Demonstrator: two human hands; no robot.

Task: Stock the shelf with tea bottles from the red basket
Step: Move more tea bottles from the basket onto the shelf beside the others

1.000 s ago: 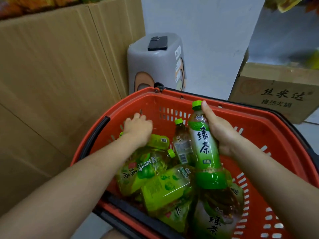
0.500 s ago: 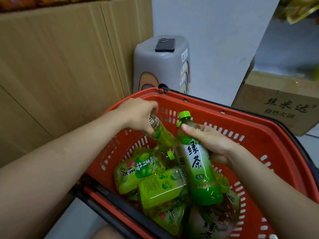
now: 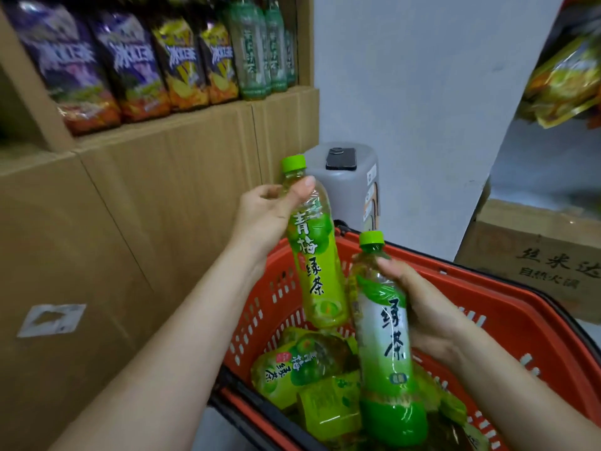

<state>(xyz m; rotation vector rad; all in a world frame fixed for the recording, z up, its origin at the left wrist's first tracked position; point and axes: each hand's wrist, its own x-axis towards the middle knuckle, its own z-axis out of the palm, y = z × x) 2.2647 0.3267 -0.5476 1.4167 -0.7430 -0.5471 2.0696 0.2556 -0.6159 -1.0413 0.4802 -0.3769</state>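
Note:
My left hand [image 3: 265,216] grips the neck of a green plum tea bottle [image 3: 317,265] with a yellow-green label, held upright above the red basket [image 3: 507,307]. My right hand [image 3: 422,307] holds a green tea bottle [image 3: 388,356] with a white and green label, upright over the basket's middle. Several more green tea bottles [image 3: 302,366] lie on their sides in the basket's bottom. The cardboard shelf [image 3: 201,125] rises at the upper left, its row holding bottles with purple, yellow and green labels [image 3: 253,50].
A grey plastic stool [image 3: 351,190] with a black phone [image 3: 341,158] on top stands behind the basket against the white wall. A cardboard box [image 3: 536,255] with printed characters sits at the right. Snack packets [image 3: 566,73] hang at the upper right.
Both hands have lifted their bottles out of the basket; the left bottle has risen clear and turned upright. My view has tilted up, bringing the stocked shelf row into sight.

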